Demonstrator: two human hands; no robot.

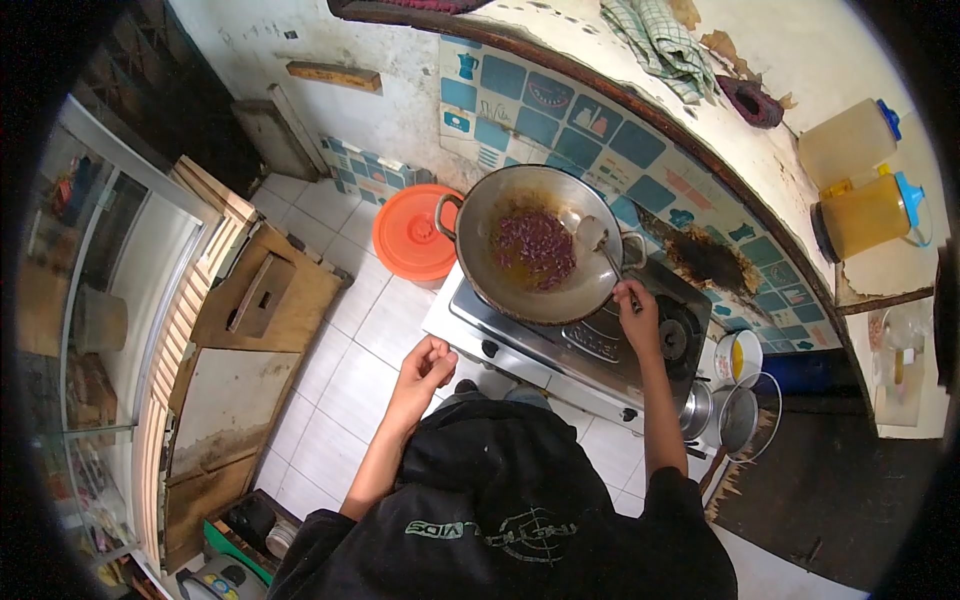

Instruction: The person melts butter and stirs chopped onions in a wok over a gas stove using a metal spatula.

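Note:
A large two-handled wok (597, 293) sits on the left part of the gas stove (555, 343). Chopped red onions (535, 248) lie in oil at its bottom. My right hand (637, 308) grips the handle end of a metal spatula (591, 234) at the wok's right rim. The spatula's blade rests inside, just right of the onions. Below and left of the wok, in front of the stove, my left hand (425, 366) hovers with its fingers curled in. Nothing shows in it.
An orange lidded bucket (400, 235) stands on the floor left of the stove. Pots and a strainer (738, 420) sit to the right. Yellow-filled jugs (866, 215) and a checked cloth (660, 45) are on the upper ledge. A wooden cabinet (240, 400) stands left.

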